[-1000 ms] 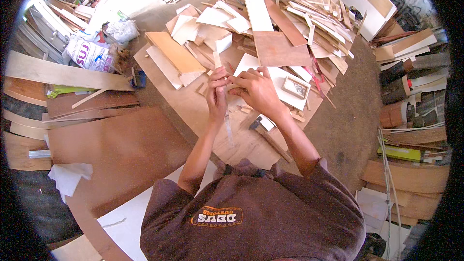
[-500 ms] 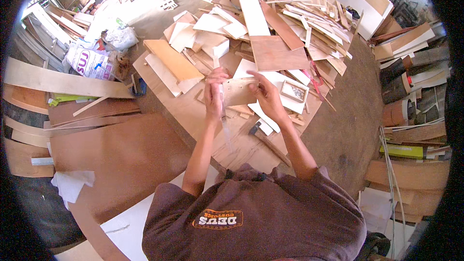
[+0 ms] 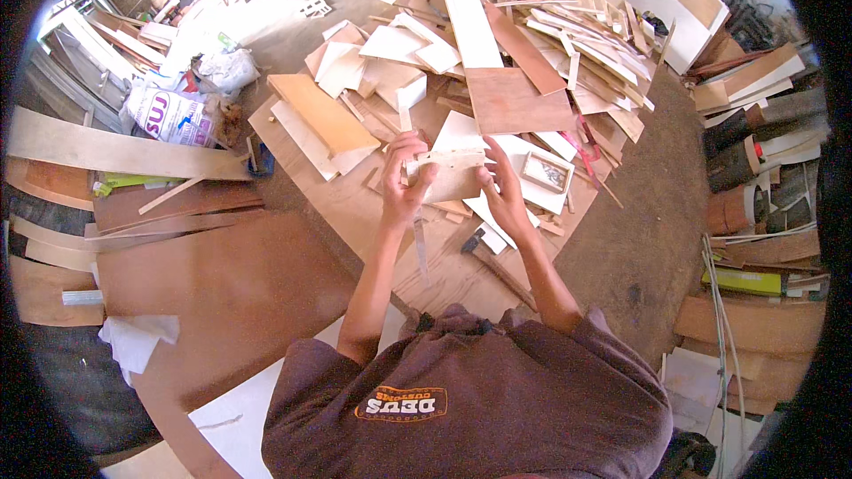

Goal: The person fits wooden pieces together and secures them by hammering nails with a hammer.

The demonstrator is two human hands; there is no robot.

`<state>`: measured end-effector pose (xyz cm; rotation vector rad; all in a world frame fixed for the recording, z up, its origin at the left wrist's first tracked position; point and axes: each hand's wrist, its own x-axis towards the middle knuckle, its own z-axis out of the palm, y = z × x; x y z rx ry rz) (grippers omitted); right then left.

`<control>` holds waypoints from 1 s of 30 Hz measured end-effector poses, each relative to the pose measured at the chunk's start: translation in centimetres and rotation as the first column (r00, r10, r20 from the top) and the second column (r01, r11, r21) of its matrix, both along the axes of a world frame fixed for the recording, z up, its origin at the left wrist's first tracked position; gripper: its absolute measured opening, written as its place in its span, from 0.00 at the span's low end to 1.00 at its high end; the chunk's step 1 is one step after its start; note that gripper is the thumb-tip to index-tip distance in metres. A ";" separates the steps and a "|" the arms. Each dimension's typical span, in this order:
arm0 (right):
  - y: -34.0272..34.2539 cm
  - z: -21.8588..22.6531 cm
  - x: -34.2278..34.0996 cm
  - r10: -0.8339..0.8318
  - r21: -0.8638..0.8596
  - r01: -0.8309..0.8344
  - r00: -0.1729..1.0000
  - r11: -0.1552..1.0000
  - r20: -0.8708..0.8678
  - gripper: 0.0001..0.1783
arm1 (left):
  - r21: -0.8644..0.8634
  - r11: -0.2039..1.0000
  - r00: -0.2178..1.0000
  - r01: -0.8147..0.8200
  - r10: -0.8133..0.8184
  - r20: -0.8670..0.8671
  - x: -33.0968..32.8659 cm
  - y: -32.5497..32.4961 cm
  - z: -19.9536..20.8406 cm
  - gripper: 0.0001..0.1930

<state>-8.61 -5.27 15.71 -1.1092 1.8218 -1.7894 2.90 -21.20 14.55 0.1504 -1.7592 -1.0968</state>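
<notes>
A small pale wooden piece [image 3: 453, 179], box-like and with a few small dark marks along its upper edge, is held level between my two hands above the worktable [image 3: 410, 279]. My left hand [image 3: 404, 179] grips its left end, thumb on the near face and fingers behind. At the right end, my right hand [image 3: 504, 195] closes on it with thumb and fingers. Below my left hand a narrow, shiny blade-like strip [image 3: 422, 257] points toward me; its upper part is hidden. A hammer [image 3: 501, 277] with a dark head and wooden handle lies to the right.
Offcuts and boards [image 3: 515, 99] pile up across the table's far side. A small framed picture [image 3: 546, 171] lies right of my hands, an orange-brown board [image 3: 324, 113] at left. Brown sheets [image 3: 213, 293] lie left of me; a white sack [image 3: 169, 113] stands beyond. Wood stacks [image 3: 754, 168] line the right.
The wooden piece has turned so its near face and marked edge show. My right hand has shifted its hold at the right end. The shiny strip beside my left hand now shows only lower down.
</notes>
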 end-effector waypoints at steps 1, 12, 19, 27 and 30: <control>0.3 -0.5 -0.1 -0.034 -0.018 0.033 0.999 0.999 -0.016 0.30 | 0.001 1.000 1.000 -0.004 0.004 0.002 0.0 -0.1 -0.2 0.18; 0.9 -1.1 0.3 -0.070 -0.084 0.084 0.986 0.993 0.152 0.28 | -0.015 1.000 1.000 -0.012 0.012 0.004 0.3 1.8 0.4 0.17; 3.2 -16.6 -0.9 -0.075 0.435 0.162 0.975 0.886 -0.210 0.28 | -0.001 0.993 0.993 -0.118 0.118 0.011 2.6 1.6 -0.5 0.20; 8.2 -26.1 3.4 0.219 0.790 0.197 0.897 0.581 -0.384 0.49 | -0.186 0.959 0.973 -0.212 0.224 0.047 5.8 4.0 -0.6 0.21; 8.2 -26.3 2.5 0.205 0.799 0.132 0.930 0.587 -0.304 0.47 | -0.191 0.955 0.970 -0.228 0.239 0.037 5.6 5.3 -0.3 0.20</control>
